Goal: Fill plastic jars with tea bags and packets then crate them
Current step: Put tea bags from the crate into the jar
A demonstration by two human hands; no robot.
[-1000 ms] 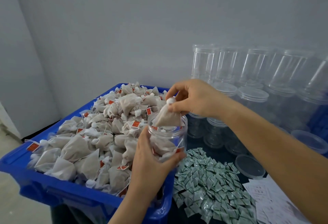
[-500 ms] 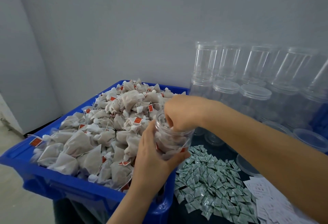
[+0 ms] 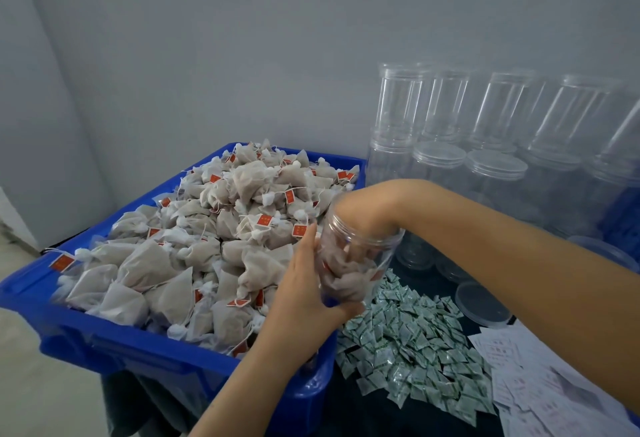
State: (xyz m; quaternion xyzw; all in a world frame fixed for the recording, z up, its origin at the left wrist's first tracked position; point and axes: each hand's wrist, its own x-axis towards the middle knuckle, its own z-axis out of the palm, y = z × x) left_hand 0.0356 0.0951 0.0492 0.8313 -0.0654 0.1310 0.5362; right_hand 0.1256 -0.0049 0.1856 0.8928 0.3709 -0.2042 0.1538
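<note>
One clear plastic jar (image 3: 356,256), open at the top and tilted right, sits above the near right corner of the blue crate (image 3: 104,343), partly filled with tea bags. Both hands are on it: the left hand (image 3: 308,293) curls round its left side and bottom, and the right hand (image 3: 360,215) is pushed down into its mouth, so I cannot tell how those fingers lie. Heaped in the crate are beige mesh tea bags (image 3: 194,249) with red tags. Right of the crate, green-and-white packets (image 3: 408,339) lie piled on the dark worktop (image 3: 433,284), paper slips (image 3: 540,381) beside them. Stacked lidded empty jars (image 3: 491,146) stand far right; a loose lid (image 3: 483,305) lies near.
</note>
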